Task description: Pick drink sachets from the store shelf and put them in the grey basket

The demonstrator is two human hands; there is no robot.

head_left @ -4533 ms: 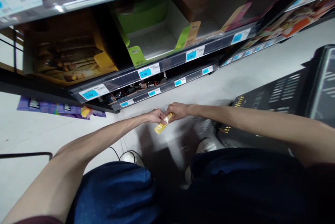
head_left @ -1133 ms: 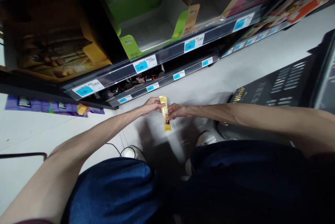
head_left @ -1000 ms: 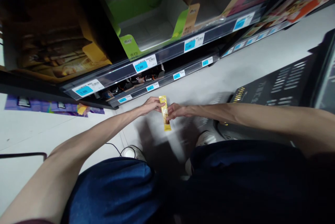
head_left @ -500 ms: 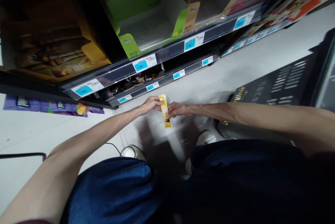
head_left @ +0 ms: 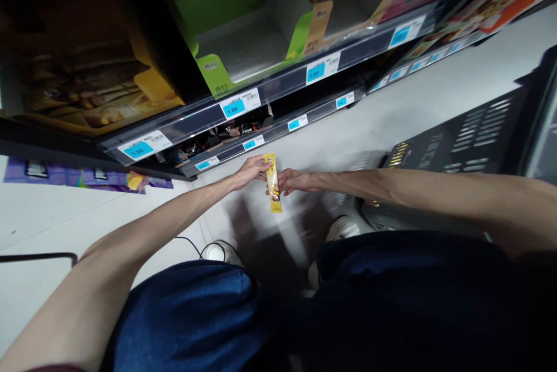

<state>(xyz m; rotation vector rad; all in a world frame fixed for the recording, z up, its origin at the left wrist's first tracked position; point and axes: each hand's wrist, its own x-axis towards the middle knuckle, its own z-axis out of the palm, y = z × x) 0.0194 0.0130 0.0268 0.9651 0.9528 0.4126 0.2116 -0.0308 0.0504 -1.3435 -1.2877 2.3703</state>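
A long, narrow yellow snack packet [head_left: 273, 189] hangs over the floor between my two hands, its printed, shiny face turned up towards me. My left hand [head_left: 252, 170] pinches it near the upper end, the thumb lying across its front. At its right edge, my right hand [head_left: 294, 181] grips the middle part, with fingertips passing behind the packet and showing a little on the left side. The fingers behind the packet are partly hidden.
Before me stands a shelf with price tags [head_left: 235, 106], a green display box [head_left: 215, 75] and a yellow box of packets [head_left: 159, 90]. Dark packets [head_left: 243, 128] lie on the lowest shelf. Purple packaging [head_left: 93, 176] is at left, a dark printed crate [head_left: 452, 140] at right, a black cable [head_left: 191, 239] near my foot.
The packet has turned slightly and shifted a little left, its face catching more light. My right thumb has left its front, and more right fingertips now show behind it.
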